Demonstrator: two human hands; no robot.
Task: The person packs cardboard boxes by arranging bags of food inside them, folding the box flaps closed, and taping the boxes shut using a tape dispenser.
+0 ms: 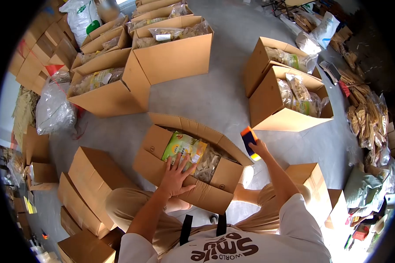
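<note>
Leans over an open cardboard box (144,166) between the bent knees, in the near middle of the scene, turned so as to bring the right end nearer than the left. Lays the left hand (176,177) palm down, fingers spread wide, across the near edge of the box, reaching onto a green bag (174,145) at the left inside; grips nothing there. Curls the right hand (261,150) around an orange and dark blue item (250,142), held beyond the right end of the box. Cannot tell the kind of item from this view. Note also clear plastic bags (207,167) of something brownish, right of the green bag in the same box.

Seems, from the flat left hand, to be settling the packed bags and steadying the box, before any closing of the near flap (208,195) and far flap (197,127). Would likely call next for easing the bags below the rim, then lifting the left hand away to fold the long flaps inward. Find more filled, open boxes at far left (173,59) and farther off at right (267,107), apart from the near one.
</note>
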